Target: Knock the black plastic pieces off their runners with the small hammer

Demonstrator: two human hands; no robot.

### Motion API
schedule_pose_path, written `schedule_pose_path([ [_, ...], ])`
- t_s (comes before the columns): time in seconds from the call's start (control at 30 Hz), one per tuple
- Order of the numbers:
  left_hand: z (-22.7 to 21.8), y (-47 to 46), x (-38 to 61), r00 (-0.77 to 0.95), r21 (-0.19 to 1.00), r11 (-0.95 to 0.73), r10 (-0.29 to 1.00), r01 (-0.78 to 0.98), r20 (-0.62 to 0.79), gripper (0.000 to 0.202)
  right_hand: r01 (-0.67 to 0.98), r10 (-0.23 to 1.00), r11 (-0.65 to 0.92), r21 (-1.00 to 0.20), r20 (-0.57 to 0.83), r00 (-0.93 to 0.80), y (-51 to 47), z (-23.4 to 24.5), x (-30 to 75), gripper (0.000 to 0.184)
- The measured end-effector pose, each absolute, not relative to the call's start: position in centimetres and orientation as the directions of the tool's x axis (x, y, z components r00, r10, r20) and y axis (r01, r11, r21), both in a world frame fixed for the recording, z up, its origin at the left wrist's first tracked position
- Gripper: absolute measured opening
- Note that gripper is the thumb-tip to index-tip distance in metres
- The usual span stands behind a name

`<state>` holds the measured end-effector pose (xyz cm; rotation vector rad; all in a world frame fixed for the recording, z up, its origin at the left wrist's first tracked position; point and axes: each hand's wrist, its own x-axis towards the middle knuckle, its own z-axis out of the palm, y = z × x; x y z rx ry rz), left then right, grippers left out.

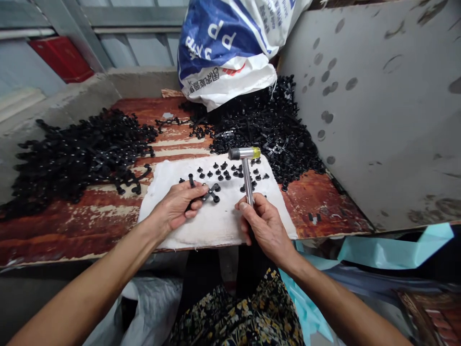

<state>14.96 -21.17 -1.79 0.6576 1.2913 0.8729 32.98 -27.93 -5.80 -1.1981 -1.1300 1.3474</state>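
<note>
My left hand (178, 205) rests on a white cloth pad (216, 226) and pinches a black plastic cross-shaped part (211, 192) flat against it. My right hand (262, 223) is closed round the metal handle of a small hammer (246, 163), whose silver head with a yellow tip is raised above the pad. Several small black stud pieces (230, 172) lie scattered on the far half of the pad, just beyond the cross part.
A worn red wooden board (90, 221) bears the pad. A heap of joined black parts (75, 156) lies at the left, and a bigger pile (266, 125) spills from a white and blue sack (230, 48) behind. A grey panel (378, 105) walls the right side.
</note>
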Motion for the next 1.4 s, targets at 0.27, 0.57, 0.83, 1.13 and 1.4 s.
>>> schedule_pose_path([
  [0.27, -2.6, -20.4, 15.1, -0.005, 0.833, 0.532, 0.843, -0.151, -0.539, 0.018, -0.121, 0.995, -0.095, -0.988, -0.089, -0.053, -27.7, -5.8, 33.0, 0.020],
  [0.57, -2.6, -20.1, 15.5, -0.022, 0.843, 0.531, 0.845, -0.086, -0.534, 0.021, -0.144, 0.994, -0.102, -0.984, -0.093, -0.065, -27.7, -6.0, 33.1, 0.019],
  [0.83, -2.5, -20.1, 15.7, -0.032, 0.849, 0.522, 0.850, -0.080, -0.526, 0.025, -0.166, 0.992, -0.113, -0.980, -0.103, -0.068, -27.7, -6.1, 33.2, 0.021],
  [1.13, -2.2, -20.0, 15.9, -0.030, 0.842, 0.537, 0.842, -0.053, -0.539, 0.027, -0.159, 0.992, -0.114, -0.981, -0.103, -0.073, -27.7, -6.1, 33.2, 0.020],
  [1.4, -2.1, -20.1, 16.1, -0.055, 0.846, 0.532, 0.844, -0.037, -0.533, 0.030, -0.158, 0.992, -0.111, -0.981, -0.100, -0.078, -27.7, -6.3, 33.2, 0.018],
])
